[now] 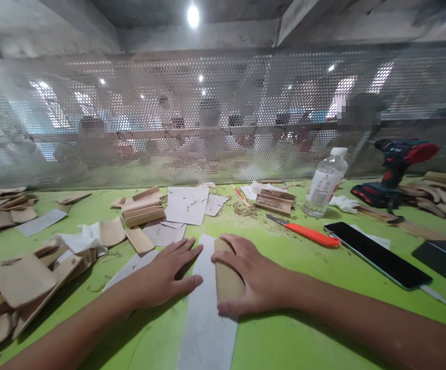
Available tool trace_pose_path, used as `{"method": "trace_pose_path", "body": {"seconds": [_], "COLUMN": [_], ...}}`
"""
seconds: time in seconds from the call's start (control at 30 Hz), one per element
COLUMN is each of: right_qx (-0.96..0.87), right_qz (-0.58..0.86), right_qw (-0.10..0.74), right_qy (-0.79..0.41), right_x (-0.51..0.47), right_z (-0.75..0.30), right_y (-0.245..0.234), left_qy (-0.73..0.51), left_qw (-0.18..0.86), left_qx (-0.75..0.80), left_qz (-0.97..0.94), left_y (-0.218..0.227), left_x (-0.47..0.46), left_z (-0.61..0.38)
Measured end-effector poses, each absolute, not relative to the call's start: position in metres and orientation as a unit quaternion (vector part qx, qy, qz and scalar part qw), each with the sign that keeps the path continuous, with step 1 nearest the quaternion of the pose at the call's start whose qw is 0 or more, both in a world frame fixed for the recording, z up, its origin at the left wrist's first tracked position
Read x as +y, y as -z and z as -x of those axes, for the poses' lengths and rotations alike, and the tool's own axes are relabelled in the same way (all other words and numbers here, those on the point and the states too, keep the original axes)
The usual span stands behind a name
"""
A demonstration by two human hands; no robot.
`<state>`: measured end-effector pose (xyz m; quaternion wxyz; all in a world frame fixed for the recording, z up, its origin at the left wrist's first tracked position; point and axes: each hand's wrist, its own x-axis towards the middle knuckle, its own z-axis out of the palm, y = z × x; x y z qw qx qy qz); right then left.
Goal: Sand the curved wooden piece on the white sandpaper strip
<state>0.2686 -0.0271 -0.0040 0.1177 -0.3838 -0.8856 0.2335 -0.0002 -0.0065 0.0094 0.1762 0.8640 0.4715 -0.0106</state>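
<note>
Right hand [251, 280] clasps bamboo slat [226, 280] on grey sandpaper strip [205, 318], near table's front edge. Left hand [166, 275] open, flat, pinning strip's left edge.

People behind the mesh screen [223, 113] blurred, wood block [227, 280] partly hidden under the right hand [255, 280], forearms cut off below.

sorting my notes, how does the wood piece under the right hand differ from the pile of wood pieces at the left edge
The wood piece lies alone on a grey sheet, gripped by the right hand; the pile of wood pieces is heaped, overlapping and untouched. The single piece is narrow and rounded; many pile pieces look wider and flatter. Both are pale tan wood on the green table. The left hand presses the sheet.
</note>
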Motion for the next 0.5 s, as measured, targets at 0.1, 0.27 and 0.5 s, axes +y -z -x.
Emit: {"method": "trace_pose_path", "body": {"seconds": [0.1,0.27,0.5], "right_qx": [-0.897,-0.895,-0.891], "right_qz": [0.352,0.371,0.385], "right_qw": [0.129,0.134,0.123], "right_qy": [-0.234,-0.208,-0.209], "right_x": [-0.0291,-0.0307,-0.0266], "right_z": [-0.2676,-0.265,-0.2669], "right_y": [0.0052,0.0073,0.0082], "left_qy": [0.007,-0.02,0.005], "left_qw": [0.182,0.184,0.185], "left_qx": [0.469,0.472,0.477], "left_qz": [-0.864,-0.862,-0.859], "left_y": [-0.0088,-0.005,-0.0093], "left_x": [-0.0063,-0.0055,-0.0068], "left_z": [0.0007,0.0033,0.0002]}}
